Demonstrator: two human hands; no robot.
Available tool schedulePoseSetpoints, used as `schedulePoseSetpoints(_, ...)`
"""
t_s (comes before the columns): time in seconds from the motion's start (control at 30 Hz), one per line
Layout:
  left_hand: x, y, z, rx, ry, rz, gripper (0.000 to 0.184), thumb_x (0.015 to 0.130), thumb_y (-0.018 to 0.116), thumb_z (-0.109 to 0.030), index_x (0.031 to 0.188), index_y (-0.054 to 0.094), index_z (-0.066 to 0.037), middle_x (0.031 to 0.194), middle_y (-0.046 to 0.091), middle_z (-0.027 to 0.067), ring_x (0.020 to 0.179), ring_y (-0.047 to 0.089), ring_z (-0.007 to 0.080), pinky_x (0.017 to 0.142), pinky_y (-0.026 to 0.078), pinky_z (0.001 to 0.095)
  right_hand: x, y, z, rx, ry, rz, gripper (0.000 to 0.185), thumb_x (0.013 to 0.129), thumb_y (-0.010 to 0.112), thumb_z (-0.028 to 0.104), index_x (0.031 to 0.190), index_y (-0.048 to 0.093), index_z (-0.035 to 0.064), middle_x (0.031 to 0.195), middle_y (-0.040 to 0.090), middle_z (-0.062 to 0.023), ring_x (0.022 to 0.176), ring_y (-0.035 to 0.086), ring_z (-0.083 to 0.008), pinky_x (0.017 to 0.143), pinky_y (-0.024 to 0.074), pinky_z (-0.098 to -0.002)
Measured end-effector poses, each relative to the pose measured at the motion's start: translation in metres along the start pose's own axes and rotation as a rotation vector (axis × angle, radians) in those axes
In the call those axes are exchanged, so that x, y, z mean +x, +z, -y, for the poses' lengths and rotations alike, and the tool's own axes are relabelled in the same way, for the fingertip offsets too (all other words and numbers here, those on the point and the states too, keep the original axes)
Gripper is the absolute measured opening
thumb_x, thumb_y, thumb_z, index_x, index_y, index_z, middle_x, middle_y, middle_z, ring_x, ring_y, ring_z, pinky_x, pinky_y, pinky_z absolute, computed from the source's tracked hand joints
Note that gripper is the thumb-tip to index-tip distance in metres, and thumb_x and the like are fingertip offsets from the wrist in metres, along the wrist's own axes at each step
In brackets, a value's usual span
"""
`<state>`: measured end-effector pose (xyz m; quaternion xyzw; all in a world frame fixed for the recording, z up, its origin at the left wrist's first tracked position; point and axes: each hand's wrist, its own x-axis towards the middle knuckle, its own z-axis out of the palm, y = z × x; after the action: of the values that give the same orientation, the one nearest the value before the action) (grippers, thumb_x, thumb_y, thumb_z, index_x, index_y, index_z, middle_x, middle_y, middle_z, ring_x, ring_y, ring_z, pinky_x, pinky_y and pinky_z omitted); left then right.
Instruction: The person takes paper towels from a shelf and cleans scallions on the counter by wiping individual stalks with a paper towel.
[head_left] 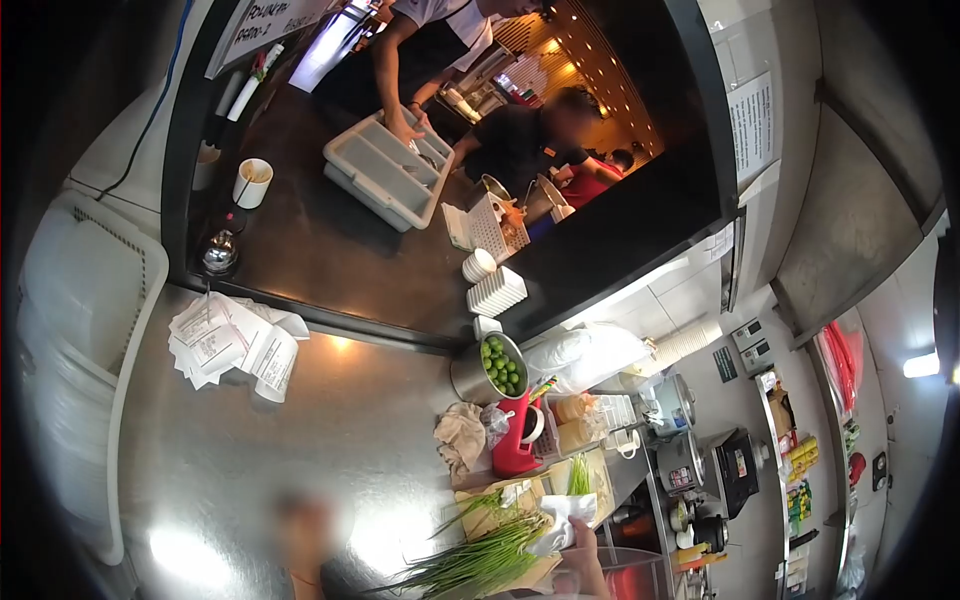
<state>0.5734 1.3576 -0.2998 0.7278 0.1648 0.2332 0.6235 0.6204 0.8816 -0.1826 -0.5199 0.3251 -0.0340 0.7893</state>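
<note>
At the lower right, my right hand (pixel 583 540) is closed on a crumpled white sheet (pixel 562 522), paper or cloth. Part of this sheet lies over long green stalks (pixel 490 552), which spread across a light board on the steel counter. More cut green stalks (pixel 579 476) lie just beyond the sheet. My left hand is not in view.
Paper slips (pixel 235 340) lie on the steel counter (pixel 330 440). Nearby are a pot of green citrus (pixel 502 366), a beige cloth (pixel 460 437) and a red container (pixel 512 440). Across the pass window, a person reaches into a grey divided tray (pixel 375 165); another person leans beside it.
</note>
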Motion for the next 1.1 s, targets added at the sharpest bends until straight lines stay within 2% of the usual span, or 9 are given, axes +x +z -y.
schedulePoseSetpoints(0.17, 0.000, 0.006, -0.001, -0.001, -0.016, -0.045, 0.026, 0.081, 0.060, -0.008, 0.060, 0.046, -0.001, 0.048, 0.049, 0.0099, 0.037, 0.041, 0.0163, 0.039, 0.031, 0.0285, -0.011, -0.005, 0.014, -0.094, -0.359, -0.069, 0.047, 0.074, 0.044, -0.011, 0.118, 0.042, 0.0047, 0.110, 0.053, -0.0128, 0.097, 0.055, -0.0311, 0.087, 0.0461, -0.0440)
schedulePoseSetpoints(0.27, 0.002, 0.006, -0.003, 0.003, -0.027, -0.053, 0.023, 0.082, 0.059, -0.008, 0.062, 0.048, -0.002, 0.047, 0.047, 0.0087, 0.038, 0.040, 0.0146, 0.039, 0.030, 0.0278, -0.019, 0.003, 0.019, -0.135, -0.407, -0.109, 0.051, 0.072, 0.045, -0.013, 0.119, 0.041, 0.0055, 0.112, 0.052, -0.0127, 0.098, 0.054, -0.0315, 0.087, 0.0458, -0.0449)
schedulePoseSetpoints(0.43, 0.006, 0.007, -0.011, -0.049, -0.091, -0.087, 0.017, 0.087, 0.055, -0.010, 0.073, 0.050, -0.001, 0.052, 0.036, -0.0014, 0.049, 0.030, 0.0039, 0.043, 0.024, 0.0237, 0.000, -0.027, 0.001, 0.003, -0.260, -0.061, 0.054, 0.072, 0.049, -0.013, 0.121, 0.041, 0.0064, 0.112, 0.053, -0.0123, 0.100, 0.054, -0.0298, 0.087, 0.0458, -0.0428)
schedulePoseSetpoints(0.5, 0.004, 0.007, -0.005, -0.049, -0.099, -0.071, 0.016, 0.088, 0.053, -0.010, 0.075, 0.049, -0.002, 0.054, 0.036, -0.0028, 0.050, 0.030, 0.0035, 0.044, 0.024, 0.0230, 0.008, -0.030, -0.007, 0.026, -0.222, 0.039, 0.050, 0.073, 0.051, -0.007, 0.121, 0.043, 0.0044, 0.110, 0.055, -0.0127, 0.100, 0.055, -0.0308, 0.086, 0.0465, -0.0439)
schedulePoseSetpoints(0.7, 0.007, 0.009, -0.008, -0.020, -0.002, -0.145, 0.017, 0.088, 0.053, -0.012, 0.075, 0.051, -0.002, 0.053, 0.036, -0.0034, 0.049, 0.028, 0.0047, 0.043, 0.023, 0.0234, 0.003, -0.041, 0.002, 0.149, -0.140, 0.149, 0.063, 0.068, 0.044, -0.012, 0.127, 0.038, 0.0091, 0.119, 0.048, -0.0117, 0.106, 0.050, -0.0304, 0.088, 0.0450, -0.0426)
schedulePoseSetpoints(0.8, 0.005, 0.014, -0.001, -0.012, -0.016, -0.138, 0.019, 0.089, 0.052, -0.013, 0.075, 0.051, -0.001, 0.055, 0.035, -0.0051, 0.050, 0.029, 0.0041, 0.044, 0.023, 0.0228, -0.040, -0.013, 0.038, -0.050, -0.360, -0.010, 0.052, 0.073, 0.044, -0.008, 0.124, 0.041, 0.0035, 0.111, 0.053, -0.0100, 0.100, 0.054, -0.0256, 0.087, 0.0449, -0.0368)
schedulePoseSetpoints(0.93, -0.001, 0.022, -0.022, 0.094, 0.012, -0.096, 0.021, 0.090, 0.051, -0.016, 0.075, 0.053, -0.002, 0.052, 0.035, -0.0030, 0.049, 0.030, 0.0054, 0.044, 0.026, 0.0234, -0.060, -0.015, 0.068, -0.741, -1.188, -0.254, 0.028, 0.081, 0.054, 0.001, 0.108, 0.049, -0.0017, 0.095, 0.053, -0.0047, 0.087, 0.048, -0.0120, 0.076, 0.0405, -0.0251)
schedulePoseSetpoints(1.03, -0.017, 0.031, -0.040, 0.400, -0.052, 0.043, 0.017, 0.088, 0.053, -0.015, 0.078, 0.056, -0.002, 0.056, 0.044, 0.0034, 0.050, 0.041, 0.0122, 0.048, 0.035, 0.0261, -0.055, -0.040, 0.066, -1.171, -1.375, -0.229, 0.025, 0.075, 0.054, -0.005, 0.099, 0.051, -0.0003, 0.088, 0.054, -0.0133, 0.083, 0.054, -0.0214, 0.075, 0.0417, -0.0287)
schedulePoseSetpoints(1.1, -0.039, 0.049, -0.065, 0.584, 0.267, 0.013, 0.012, 0.085, 0.055, -0.013, 0.079, 0.058, -0.003, 0.065, 0.050, 0.0076, 0.059, 0.048, 0.0195, 0.055, 0.040, 0.0303, -0.043, -0.058, 0.057, -1.052, -1.207, -0.205, 0.022, 0.073, 0.059, -0.004, 0.093, 0.051, 0.0002, 0.081, 0.054, -0.0106, 0.073, 0.052, -0.0179, 0.069, 0.0418, -0.0275)
